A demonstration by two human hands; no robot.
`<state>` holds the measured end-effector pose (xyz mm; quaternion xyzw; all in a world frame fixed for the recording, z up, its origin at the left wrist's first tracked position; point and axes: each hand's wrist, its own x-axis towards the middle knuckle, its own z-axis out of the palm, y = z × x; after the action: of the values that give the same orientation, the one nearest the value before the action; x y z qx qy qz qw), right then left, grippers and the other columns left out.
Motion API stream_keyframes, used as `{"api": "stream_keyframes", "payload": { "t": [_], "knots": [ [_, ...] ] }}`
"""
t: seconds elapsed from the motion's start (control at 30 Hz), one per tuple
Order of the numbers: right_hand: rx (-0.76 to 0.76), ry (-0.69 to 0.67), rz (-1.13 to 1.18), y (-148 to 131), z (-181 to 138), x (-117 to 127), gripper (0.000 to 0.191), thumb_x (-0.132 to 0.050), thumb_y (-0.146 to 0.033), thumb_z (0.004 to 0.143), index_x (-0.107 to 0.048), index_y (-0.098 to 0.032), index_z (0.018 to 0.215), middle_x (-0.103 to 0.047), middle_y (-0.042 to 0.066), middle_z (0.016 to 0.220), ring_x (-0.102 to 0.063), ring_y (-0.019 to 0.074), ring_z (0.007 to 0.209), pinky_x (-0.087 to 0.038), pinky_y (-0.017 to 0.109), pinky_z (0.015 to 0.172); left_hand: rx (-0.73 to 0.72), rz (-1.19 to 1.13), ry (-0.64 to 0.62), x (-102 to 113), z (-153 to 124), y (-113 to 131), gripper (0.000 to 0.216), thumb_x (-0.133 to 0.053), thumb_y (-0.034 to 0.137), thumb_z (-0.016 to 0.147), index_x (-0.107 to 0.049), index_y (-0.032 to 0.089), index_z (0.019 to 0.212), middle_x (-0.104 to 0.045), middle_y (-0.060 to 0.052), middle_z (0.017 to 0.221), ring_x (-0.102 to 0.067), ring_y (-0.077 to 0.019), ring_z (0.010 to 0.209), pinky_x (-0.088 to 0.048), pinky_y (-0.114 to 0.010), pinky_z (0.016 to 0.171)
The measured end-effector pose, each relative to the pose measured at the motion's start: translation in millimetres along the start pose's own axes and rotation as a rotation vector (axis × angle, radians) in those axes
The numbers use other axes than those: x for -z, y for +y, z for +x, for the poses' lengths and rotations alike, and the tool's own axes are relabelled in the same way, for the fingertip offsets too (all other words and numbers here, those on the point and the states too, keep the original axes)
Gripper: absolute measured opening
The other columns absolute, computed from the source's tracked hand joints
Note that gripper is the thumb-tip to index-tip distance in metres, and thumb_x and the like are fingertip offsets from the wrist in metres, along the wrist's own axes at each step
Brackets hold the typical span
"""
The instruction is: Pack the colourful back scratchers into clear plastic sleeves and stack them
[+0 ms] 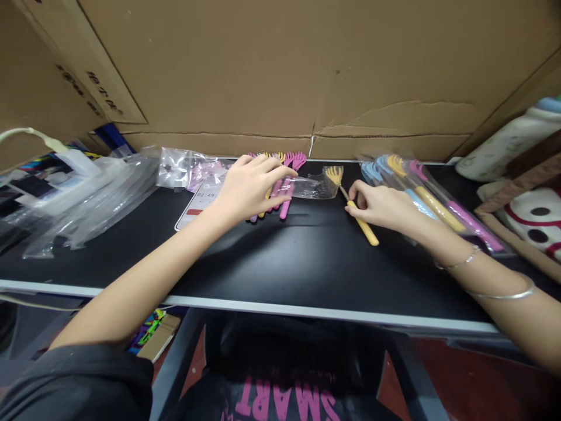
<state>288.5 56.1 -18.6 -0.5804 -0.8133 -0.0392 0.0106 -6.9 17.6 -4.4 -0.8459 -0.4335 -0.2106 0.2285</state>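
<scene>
A clear plastic sleeve (307,187) stretches to the right from my left hand (254,184), whose fingers are closed on its left end. My right hand (377,204) pinches a yellow back scratcher (367,231) near the top of its handle. The scratcher's claw-shaped head is at the sleeve's right end and seems to be inside it. Under and behind my left hand lie several loose back scratchers (287,199) in pink, yellow and purple. To the right, bagged back scratchers (438,207) in blue, yellow and magenta lie side by side, partly hidden by my right forearm.
A pile of clear plastic sleeves (105,193) covers the left side of the black table (280,263). A phone (193,204) showing a timer lies partly under my left arm. Cardboard (280,70) walls the back. A pale bottle (508,143) stands at the right.
</scene>
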Motion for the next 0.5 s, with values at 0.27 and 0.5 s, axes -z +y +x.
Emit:
{"api": "stream_keyframes", "payload": {
  "t": [0.27,0.5],
  "knots": [
    [0.083,0.092,0.241,12,-5,0,0.025,-0.051,-0.036,0.084,-0.055,-0.024,0.105,-0.069,0.000,0.081,-0.061,0.0173,0.065,-0.033,0.027,0.054,0.007,0.001,-0.027,2,-2,1,0.038,-0.061,0.047,0.091,-0.062,0.025,0.122,-0.069,-0.007,0.110,-0.060,-0.0253,0.101,-0.037,-0.036,0.083],
    [0.203,0.031,0.552,35,1,14,0.041,-0.051,-0.051,0.087,-0.060,-0.019,0.111,-0.062,0.002,0.076,-0.054,0.0152,0.056,-0.041,0.030,0.056,0.021,0.004,-0.030,5,-2,-3,0.041,-0.060,0.049,0.091,-0.061,0.024,0.123,-0.068,-0.007,0.111,-0.058,-0.0258,0.103,-0.037,-0.036,0.084]
  ]
}}
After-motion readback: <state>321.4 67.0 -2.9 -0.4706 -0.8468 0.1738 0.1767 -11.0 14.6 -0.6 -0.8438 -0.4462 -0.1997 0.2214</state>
